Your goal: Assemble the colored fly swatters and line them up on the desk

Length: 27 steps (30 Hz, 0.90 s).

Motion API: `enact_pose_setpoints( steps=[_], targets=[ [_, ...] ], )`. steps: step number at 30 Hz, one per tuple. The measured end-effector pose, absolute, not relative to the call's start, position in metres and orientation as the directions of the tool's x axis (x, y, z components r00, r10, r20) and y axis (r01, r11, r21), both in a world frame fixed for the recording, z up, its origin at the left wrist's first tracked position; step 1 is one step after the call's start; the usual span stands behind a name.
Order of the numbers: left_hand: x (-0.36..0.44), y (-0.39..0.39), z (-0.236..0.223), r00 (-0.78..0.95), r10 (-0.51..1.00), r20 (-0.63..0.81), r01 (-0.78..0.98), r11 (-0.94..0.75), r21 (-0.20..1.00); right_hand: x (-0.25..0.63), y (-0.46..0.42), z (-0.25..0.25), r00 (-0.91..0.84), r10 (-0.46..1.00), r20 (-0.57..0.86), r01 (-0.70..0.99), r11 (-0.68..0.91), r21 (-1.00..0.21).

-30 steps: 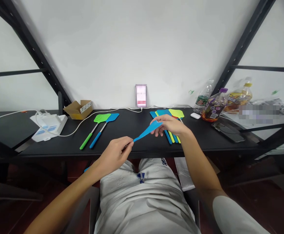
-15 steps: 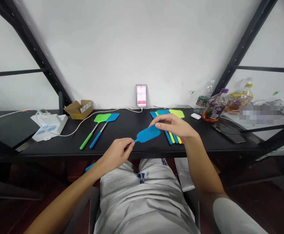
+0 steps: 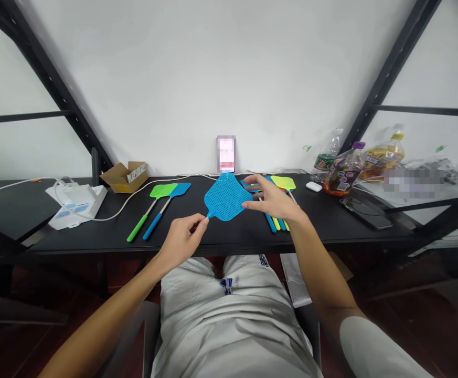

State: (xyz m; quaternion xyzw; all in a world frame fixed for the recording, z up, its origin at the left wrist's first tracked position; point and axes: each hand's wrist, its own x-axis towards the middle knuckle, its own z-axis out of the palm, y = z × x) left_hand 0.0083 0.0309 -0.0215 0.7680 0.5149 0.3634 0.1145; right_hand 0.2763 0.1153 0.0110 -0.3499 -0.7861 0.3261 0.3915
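Blue plastic fly swatter (image 3: 225,197) is held up above the black counter (image 3: 95,236), its thin stem pinched between thumb and fingers of the left hand (image 3: 181,242). The right hand (image 3: 271,199) is spread open with nothing gripped, its thumb at the swatter's right edge. Just right of the swatter, under that hand, lies a bunch of blue, yellow and lime swatters (image 3: 272,223). To its left lie a green swatter (image 3: 161,191) and a blue swatter (image 3: 180,189). Behind it, a phone (image 3: 226,154) stands upright, its screen blurred
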Motion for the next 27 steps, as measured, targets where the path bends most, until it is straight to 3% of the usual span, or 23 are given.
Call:
enact_pose_setpoints(
  steps=[8,20,23,27],
  targets=[
    [0.012,0.028,-0.019,0.250,0.887,0.388,0.656,-0.450,0.606,0.278,0.128,0.006,-0.604,0.757,0.251,0.246,0.476,-0.844],
    [0.015,0.024,-0.016,0.290,0.917,0.274,0.641,-0.398,0.656,0.288,0.138,0.006,-0.397,0.864,0.311,0.430,0.474,-0.769],
    [0.015,0.024,-0.016,0.294,0.912,0.286,0.644,-0.410,0.646,0.291,0.146,0.001,-0.335,0.882,0.330,0.575,0.469,-0.670],
    [0.017,0.023,-0.016,0.291,0.909,0.299,0.638,-0.417,0.647,0.289,0.153,-0.007,-0.246,0.909,0.338,0.819,0.381,-0.428]
  ],
)
